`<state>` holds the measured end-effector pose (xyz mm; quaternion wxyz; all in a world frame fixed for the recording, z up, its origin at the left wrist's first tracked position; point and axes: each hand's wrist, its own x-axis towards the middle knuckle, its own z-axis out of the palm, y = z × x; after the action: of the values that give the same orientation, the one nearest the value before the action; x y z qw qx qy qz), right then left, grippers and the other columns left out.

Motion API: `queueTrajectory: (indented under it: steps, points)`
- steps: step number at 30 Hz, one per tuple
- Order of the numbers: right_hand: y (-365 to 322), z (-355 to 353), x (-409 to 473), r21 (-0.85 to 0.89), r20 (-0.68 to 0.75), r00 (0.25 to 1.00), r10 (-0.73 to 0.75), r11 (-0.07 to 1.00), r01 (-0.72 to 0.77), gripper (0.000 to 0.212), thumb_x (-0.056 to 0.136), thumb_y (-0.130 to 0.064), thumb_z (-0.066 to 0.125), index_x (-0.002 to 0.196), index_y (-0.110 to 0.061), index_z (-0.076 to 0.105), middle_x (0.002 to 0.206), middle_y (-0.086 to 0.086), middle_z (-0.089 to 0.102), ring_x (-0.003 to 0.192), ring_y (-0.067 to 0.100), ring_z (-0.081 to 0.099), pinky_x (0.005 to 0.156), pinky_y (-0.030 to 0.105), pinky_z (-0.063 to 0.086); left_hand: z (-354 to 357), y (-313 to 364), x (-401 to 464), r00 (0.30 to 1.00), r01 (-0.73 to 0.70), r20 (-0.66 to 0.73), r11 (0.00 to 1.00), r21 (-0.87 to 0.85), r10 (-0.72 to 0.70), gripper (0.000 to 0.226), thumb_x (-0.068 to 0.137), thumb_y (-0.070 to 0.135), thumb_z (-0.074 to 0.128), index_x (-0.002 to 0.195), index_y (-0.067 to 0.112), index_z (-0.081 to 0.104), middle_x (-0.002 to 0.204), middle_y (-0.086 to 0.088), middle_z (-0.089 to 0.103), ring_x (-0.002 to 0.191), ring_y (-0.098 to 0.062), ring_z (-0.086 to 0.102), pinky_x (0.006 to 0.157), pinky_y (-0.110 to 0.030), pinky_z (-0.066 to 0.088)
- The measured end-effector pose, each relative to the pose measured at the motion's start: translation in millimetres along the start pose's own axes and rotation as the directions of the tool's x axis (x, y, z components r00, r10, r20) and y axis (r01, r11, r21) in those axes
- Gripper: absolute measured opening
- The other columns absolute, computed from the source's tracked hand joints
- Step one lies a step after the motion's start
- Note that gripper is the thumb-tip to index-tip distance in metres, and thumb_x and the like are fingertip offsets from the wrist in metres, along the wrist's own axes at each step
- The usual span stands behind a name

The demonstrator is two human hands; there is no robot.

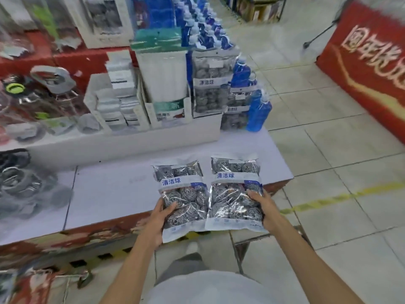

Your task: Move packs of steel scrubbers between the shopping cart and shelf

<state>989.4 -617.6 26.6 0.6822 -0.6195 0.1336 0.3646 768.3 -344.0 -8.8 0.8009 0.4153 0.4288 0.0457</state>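
Scrubber packs, left point(183, 197) and right point(235, 191), gripped by curled fingers point(169, 208) over the white shelf point(109, 194).

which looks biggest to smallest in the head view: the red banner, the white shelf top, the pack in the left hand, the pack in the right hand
1. white shelf top
2. red banner, cut off by the frame edge, so its full size is unsure
3. pack in the left hand and pack in the right hand: they look alike, no ranking

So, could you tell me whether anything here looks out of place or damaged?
Nothing stands out. The left hand and right hand each hold an intact scrubber pack, left pack and right pack, side by side over the shelf edge.
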Motion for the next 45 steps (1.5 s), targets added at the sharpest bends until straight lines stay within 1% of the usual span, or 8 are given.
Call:
queueTrajectory:
  steps: [4,10,14,18,22,34,40,45]
  points:
    - [-27.3,-35.9,27.7,0.017,-0.009,1.0,0.007,1.0,-0.007,0.05,0.079,-0.016,0.084,0.124,-0.02,0.063,0.107,0.012,0.079,0.091,0.031,0.078,0.062,0.036,0.063,46.2,2.9,34.1,0.995,0.081,0.063,0.996,-0.045,-0.078,0.068,0.085,0.02,0.086,0.141,0.042,0.055,0.134,-0.01,0.07,0.12,-0.043,0.068,0.094,-0.073,0.052]
    - [-74.6,-81.8,92.7,-0.047,-0.053,0.998,0.043,0.998,-0.045,0.045,0.084,-0.016,0.082,0.124,-0.024,0.062,0.108,0.013,0.079,0.095,0.034,0.077,0.073,0.046,0.064,113.2,8.7,95.1,0.989,0.108,0.11,0.993,-0.048,-0.102,0.055,0.087,0.022,0.084,0.132,0.042,0.06,0.128,-0.005,0.074,0.114,-0.032,0.072,0.085,-0.056,0.061]
    - [-108.3,-109.8,135.3,-0.125,-0.094,0.992,0.082,0.988,-0.093,0.053,0.085,-0.015,0.082,0.132,-0.019,0.059,0.115,0.016,0.076,0.106,0.039,0.073,0.092,0.058,0.059,151.6,7.1,135.2,0.98,0.152,0.135,0.988,-0.04,-0.145,0.064,0.091,0.02,0.079,0.146,0.035,0.052,0.138,-0.01,0.068,0.123,-0.036,0.067,0.099,-0.062,0.054]
    - [-139.4,-131.1,175.4,-0.186,-0.101,0.99,0.1,0.975,-0.118,0.044,0.088,-0.013,0.08,0.127,-0.02,0.061,0.107,0.011,0.079,0.091,0.028,0.078,0.065,0.036,0.063,188.6,10.5,169.8,0.981,0.163,0.111,0.987,-0.01,-0.161,0.057,0.094,0.021,0.075,0.144,0.033,0.052,0.134,-0.008,0.07,0.119,-0.031,0.07,0.089,-0.049,0.062]
    - [-158.9,-155.2,218.6,-0.261,-0.102,0.985,0.138,0.952,-0.16,0.048,0.089,-0.012,0.078,0.133,-0.017,0.059,0.115,0.016,0.076,0.104,0.037,0.074,0.088,0.052,0.061,220.0,6.6,203.9,0.975,0.207,0.08,0.978,-0.009,-0.206,0.051,0.097,0.019,0.072,0.142,0.031,0.053,0.137,-0.012,0.068,0.126,-0.038,0.065,0.104,-0.065,0.05]
    - [-163.6,-169.2,356.5,-0.363,-0.083,0.948,0.308,0.876,-0.317,0.055,0.084,-0.013,0.083,0.133,-0.012,0.058,0.122,0.017,0.073,0.115,0.039,0.069,0.105,0.06,0.05,269.5,-21.1,290.9,0.93,0.365,-0.037,0.931,-0.009,-0.365,0.05,0.093,0.019,0.076,0.137,0.033,0.057,0.129,-0.013,0.072,0.115,-0.038,0.071,0.093,-0.061,0.057]
    - [-152.7,-171.8,399.1,-0.527,-0.092,0.968,0.234,0.814,-0.246,0.047,0.087,-0.02,0.081,0.129,-0.012,0.061,0.119,0.004,0.073,0.104,0.025,0.068,0.089,0.04,0.052,269.3,-32.8,318.3,0.933,0.282,-0.291,0.933,0.225,-0.212,0.039,0.093,0.024,0.078,0.124,0.026,0.056,0.123,-0.002,0.069,0.115,-0.022,0.064,0.088,-0.033,0.051]
    - [-140.1,-173.6,415.0,-0.623,-0.211,0.963,0.166,0.736,-0.264,0.049,0.088,-0.022,0.08,0.129,-0.011,0.055,0.122,0.01,0.067,0.109,0.026,0.065,0.095,0.042,0.053,267.5,-46.0,331.7,0.92,0.256,-0.379,0.891,0.375,-0.105,0.049,0.091,0.029,0.08,0.127,0.014,0.051,0.119,0.001,0.061,0.11,-0.017,0.06,0.095,-0.036,0.048]
